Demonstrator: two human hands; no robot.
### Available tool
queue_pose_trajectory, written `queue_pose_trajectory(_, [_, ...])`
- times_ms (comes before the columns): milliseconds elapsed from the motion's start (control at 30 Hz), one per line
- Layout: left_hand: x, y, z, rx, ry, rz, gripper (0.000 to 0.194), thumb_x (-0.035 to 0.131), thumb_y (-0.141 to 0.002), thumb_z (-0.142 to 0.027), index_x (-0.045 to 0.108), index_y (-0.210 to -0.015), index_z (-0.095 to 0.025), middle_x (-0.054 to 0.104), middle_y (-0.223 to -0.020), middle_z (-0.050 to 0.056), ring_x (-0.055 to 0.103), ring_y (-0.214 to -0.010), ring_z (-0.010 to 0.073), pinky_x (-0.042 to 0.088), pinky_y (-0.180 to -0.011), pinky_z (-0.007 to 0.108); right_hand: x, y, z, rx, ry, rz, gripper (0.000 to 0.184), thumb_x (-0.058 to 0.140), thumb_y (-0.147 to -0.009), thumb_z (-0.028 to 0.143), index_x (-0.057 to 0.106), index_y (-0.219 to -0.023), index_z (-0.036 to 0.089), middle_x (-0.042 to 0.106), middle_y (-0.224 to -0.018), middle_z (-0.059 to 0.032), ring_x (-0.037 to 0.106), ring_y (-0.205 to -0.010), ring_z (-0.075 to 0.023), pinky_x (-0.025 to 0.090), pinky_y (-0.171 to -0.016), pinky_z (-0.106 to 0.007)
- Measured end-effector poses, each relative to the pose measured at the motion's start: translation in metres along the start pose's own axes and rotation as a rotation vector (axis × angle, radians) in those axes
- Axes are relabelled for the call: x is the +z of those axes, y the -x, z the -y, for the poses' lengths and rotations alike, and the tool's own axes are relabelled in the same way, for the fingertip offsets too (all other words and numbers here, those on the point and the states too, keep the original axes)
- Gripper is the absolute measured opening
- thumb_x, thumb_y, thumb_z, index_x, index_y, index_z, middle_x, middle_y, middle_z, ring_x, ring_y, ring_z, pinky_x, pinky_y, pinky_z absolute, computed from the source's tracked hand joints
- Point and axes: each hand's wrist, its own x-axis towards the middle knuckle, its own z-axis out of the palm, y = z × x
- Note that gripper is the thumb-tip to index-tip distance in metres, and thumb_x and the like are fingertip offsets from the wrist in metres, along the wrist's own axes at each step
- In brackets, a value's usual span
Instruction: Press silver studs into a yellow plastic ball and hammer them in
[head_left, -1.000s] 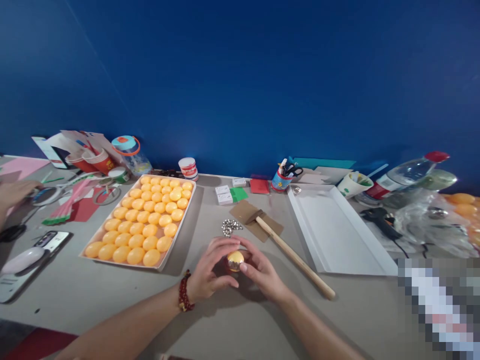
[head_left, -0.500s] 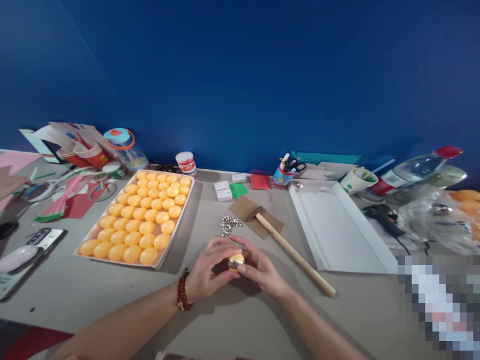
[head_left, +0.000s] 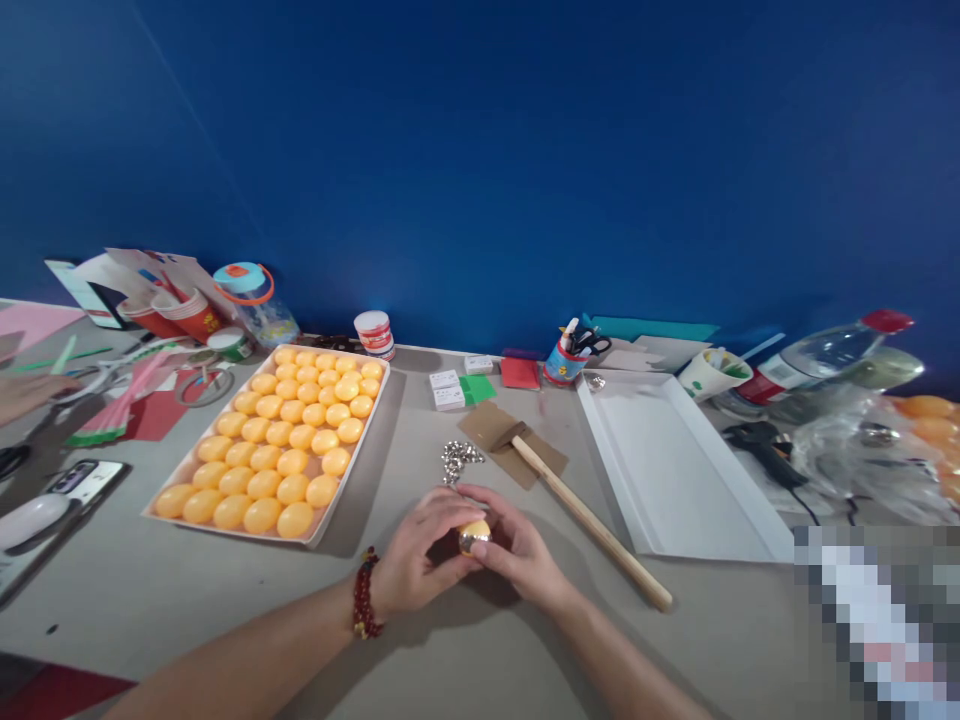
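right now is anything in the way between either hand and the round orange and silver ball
Nothing visible: the right hand has its thumb on the round orange-and-silver ball, and the left hand curves around the other side. The pile of small shiny silver pieces lies beyond both hands, not between.

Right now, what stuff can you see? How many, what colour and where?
Main things I see:
Half-silver ball: 1, orange and silver, centre
Box: 1, white, left
Plain balls: dozens, orange, in the box
Shiny bits: one pile, silver, centre
Tray: 1, white, right
Hammer: 1, light-brown handle, left of the tray
Pen pot: 1, blue, back
Jug: 1, clear with blue lid, back left
Red-capped bottle: 1, clear, far right
Corded tool: 1, black, far right
Co-worker's hand: 1, left edge
Bracelet: 1, dark red, left wrist
Left hand and right hand: 2, bare, centre
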Motion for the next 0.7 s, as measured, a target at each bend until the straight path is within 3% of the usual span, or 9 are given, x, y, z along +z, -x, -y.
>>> queue_pose_trajectory(133, [0.0014, -0.0006, 0.0019, 0.005, 0.019, -0.026, 0.042, 0.068, -0.087, -0.021, 0.058, -0.127, -0.025, 0.070, -0.114, 0.010, 0.060, -0.109, 0.0261, 0.046, -0.100, 0.043, -0.0008, 0.0006, 0.0005, -0.004, -0.003, -0.018, 0.063, 0.074, -0.082, 0.049, 0.052, -0.135, 0.021, 0.068, -0.092, -0.0036, 0.062, -0.077, -0.0175, 0.051, -0.072, -0.029])
queue_pose_trajectory(267, [0.0007, -0.0006, 0.0012, 0.002, 0.075, -0.047, 0.040, 0.066, -0.090, -0.028, 0.058, -0.128, -0.023, 0.069, -0.115, 0.011, 0.059, -0.110, 0.0265, 0.047, -0.098, 0.043, -0.0030, 0.0024, 0.0003, -0.015, -0.064, 0.007, 0.070, 0.064, -0.086, 0.060, 0.049, -0.141, 0.020, 0.070, -0.110, -0.0106, 0.065, -0.097, -0.0260, 0.050, -0.086, -0.038])
queue_pose_trajectory(400, [-0.0010, -0.0001, 0.0002, -0.080, 0.094, -0.039, 0.038, 0.065, -0.091, -0.030, 0.059, -0.128, -0.022, 0.068, -0.114, 0.012, 0.058, -0.112, 0.0265, 0.048, -0.097, 0.043, -0.0038, 0.0030, 0.0024, 0.001, -0.059, -0.026, 0.064, 0.062, -0.088, 0.059, 0.053, -0.138, 0.021, 0.068, -0.120, -0.0111, 0.063, -0.107, -0.0281, 0.048, -0.093, -0.040])
queue_pose_trajectory(700, [0.0018, 0.0009, 0.0008, -0.107, 0.065, -0.026, 0.038, 0.066, -0.089, -0.025, 0.059, -0.127, -0.023, 0.066, -0.113, 0.011, 0.058, -0.110, 0.0252, 0.049, -0.095, 0.040, 0.0017, 0.0013, 0.0051, 0.066, -0.127, -0.065, 0.059, 0.074, -0.083, 0.044, 0.054, -0.133, 0.021, 0.067, -0.091, -0.0013, 0.061, -0.077, -0.0146, 0.049, -0.072, -0.025])
